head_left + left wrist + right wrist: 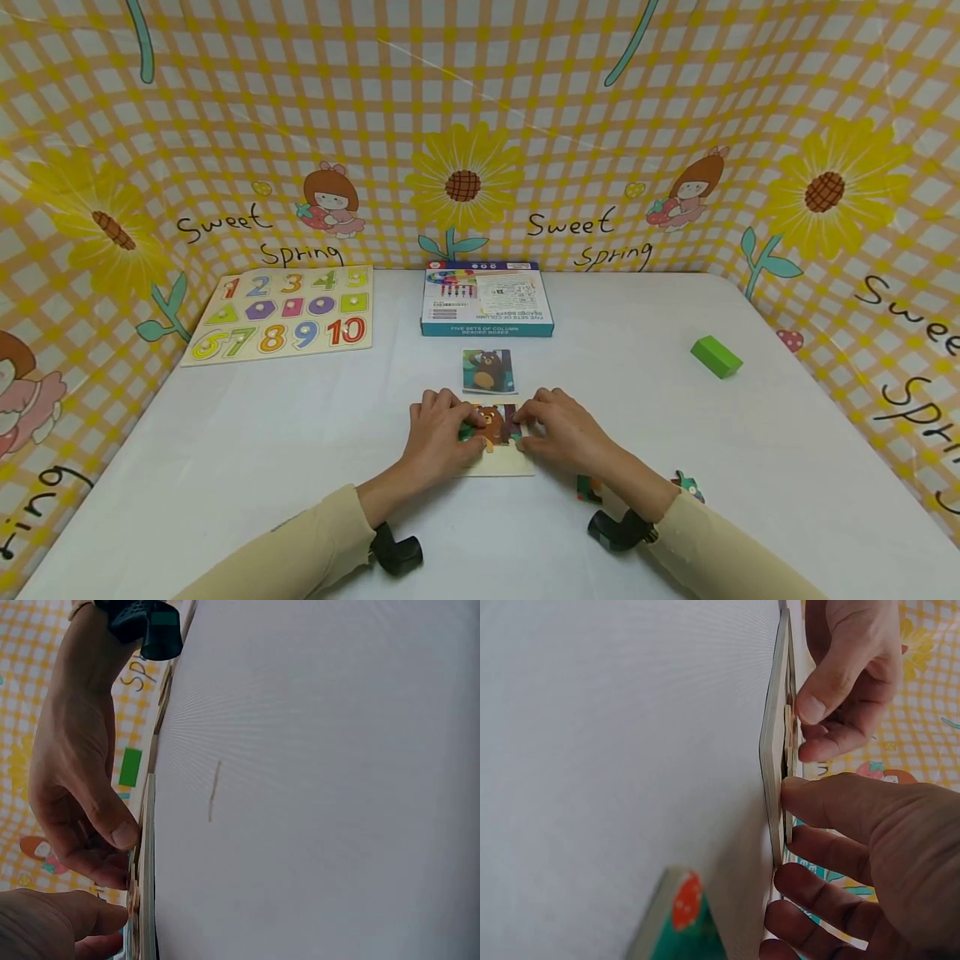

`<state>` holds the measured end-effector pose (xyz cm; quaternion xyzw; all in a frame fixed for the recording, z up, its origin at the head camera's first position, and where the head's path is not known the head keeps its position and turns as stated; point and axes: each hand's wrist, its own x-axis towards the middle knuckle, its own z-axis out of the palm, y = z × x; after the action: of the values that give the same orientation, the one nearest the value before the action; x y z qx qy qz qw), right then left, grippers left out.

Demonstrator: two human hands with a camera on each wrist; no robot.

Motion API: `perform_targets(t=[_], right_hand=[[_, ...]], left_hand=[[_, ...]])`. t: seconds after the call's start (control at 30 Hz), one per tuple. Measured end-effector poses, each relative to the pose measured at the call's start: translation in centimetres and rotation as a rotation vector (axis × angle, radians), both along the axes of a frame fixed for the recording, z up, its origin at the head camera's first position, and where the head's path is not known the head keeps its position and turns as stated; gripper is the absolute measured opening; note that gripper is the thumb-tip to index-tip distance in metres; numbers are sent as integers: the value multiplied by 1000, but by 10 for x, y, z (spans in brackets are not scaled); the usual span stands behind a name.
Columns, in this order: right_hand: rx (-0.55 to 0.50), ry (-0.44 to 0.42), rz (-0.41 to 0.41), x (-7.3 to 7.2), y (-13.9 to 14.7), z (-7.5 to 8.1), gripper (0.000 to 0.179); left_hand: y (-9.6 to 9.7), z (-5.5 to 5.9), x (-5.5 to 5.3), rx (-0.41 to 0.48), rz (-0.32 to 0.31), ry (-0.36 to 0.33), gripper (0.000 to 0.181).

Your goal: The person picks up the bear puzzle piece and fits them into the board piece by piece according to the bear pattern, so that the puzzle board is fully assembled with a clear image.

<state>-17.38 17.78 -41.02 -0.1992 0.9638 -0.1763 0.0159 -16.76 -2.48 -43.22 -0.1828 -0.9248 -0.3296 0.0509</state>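
Note:
A wooden puzzle board (497, 467) lies flat mid-table, with bear puzzle pieces (491, 423) filling its upper part; its lower strip is bare wood. My left hand (441, 437) holds the left piece's edges between thumb and fingers. From the other side, my right hand (567, 433) pinches the dark right piece (512, 417), its thumb (802, 796) at the lower edge in the right wrist view. Fingers hide parts of both pieces. Just beyond the board is a picture card (489, 371) of the same bear. Loose puzzle pieces (588, 488) lie by my right forearm.
A number board (285, 310) is at the back left, a blue-edged bead box (487, 304) at the back centre. Over on the right sits a green block (716, 357). Patterned cloth (465, 100) rises behind and beside the white table (300, 433).

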Motion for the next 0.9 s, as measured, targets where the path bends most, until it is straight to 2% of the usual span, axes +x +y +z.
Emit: perform_targets(t=[0.2, 0.37, 0.9], right_hand=[[3, -6, -6, 0, -1, 1, 25], [8, -4, -7, 0, -2, 1, 25], [-4, 31, 15, 1, 0, 2, 20]], left_hand=[[12, 0, -2, -5, -21, 39, 10], [18, -1, -2, -7, -18, 34, 9], [22, -5, -2, -32, -6, 40, 8]])
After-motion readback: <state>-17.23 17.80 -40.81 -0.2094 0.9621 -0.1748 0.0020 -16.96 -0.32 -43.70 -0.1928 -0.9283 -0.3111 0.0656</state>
